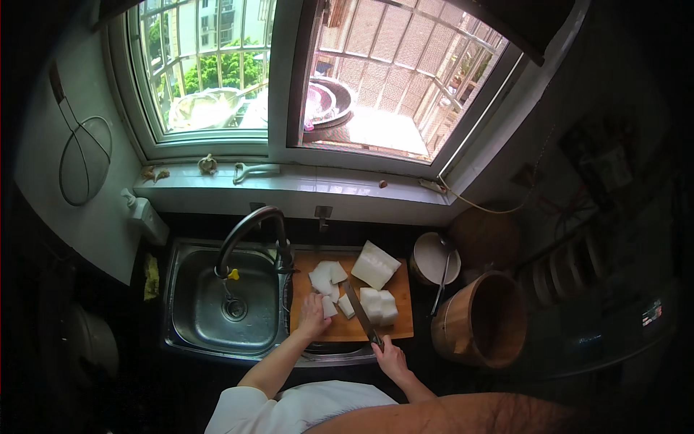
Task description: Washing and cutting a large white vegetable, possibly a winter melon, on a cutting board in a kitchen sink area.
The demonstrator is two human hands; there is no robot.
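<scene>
A wooden cutting board (355, 332) lies over the right part of the sink unit. My right hand (391, 359) grips the handle of a kitchen knife (359, 309); its blade slants up and left over the board, beside a small white piece (346, 306). At the board's left edge, the fingers and thumb of my left hand (313, 319) hold a flat white slice (329, 307). Above that hand lie overlapping white slices (327, 275). Right of the blade rest thick cut chunks (378, 305) and a large uncut block (375, 265). The pale flesh looks like peeled winter melon.
Left of the board is a steel sink basin (222, 325) under a curved faucet (246, 219). To the right stand a white-lined pot (431, 260) with a ladle (443, 276) and a wooden bucket (477, 323). A peeler (255, 170) and garlic (207, 164) lie on the windowsill.
</scene>
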